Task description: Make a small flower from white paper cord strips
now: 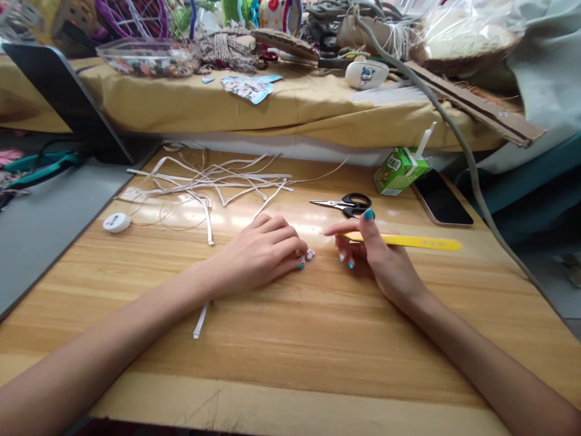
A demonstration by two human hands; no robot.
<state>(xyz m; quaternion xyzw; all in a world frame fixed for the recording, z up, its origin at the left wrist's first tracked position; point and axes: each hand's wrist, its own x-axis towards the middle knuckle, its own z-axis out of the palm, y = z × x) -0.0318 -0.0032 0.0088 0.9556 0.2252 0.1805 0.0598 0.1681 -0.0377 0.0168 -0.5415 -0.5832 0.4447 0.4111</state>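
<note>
My left hand (272, 247) rests on the wooden table with its thumb and fingertips pinched on a small white knotted cord piece (310, 255). Most of that piece is hidden under the fingers. A white flat strip (200, 321) sticks out below my left wrist. To the right, my right hand (379, 257) is raised a little, holding a slim yellow tool (422, 243) with a flat rounded end between thumb and fingers. Its narrow end points left, towards the knot but apart from it. Just behind this hand lie black-handled scissors (347, 204).
White flat cords (218, 178) lie tangled at the back left, near a small white round case (117, 222). At the back right are a green drink carton (399, 171) with a straw and a phone (442, 197). A grey cable (472, 163) runs down the right side. A cluttered cloth-covered ledge (181, 103) borders the back.
</note>
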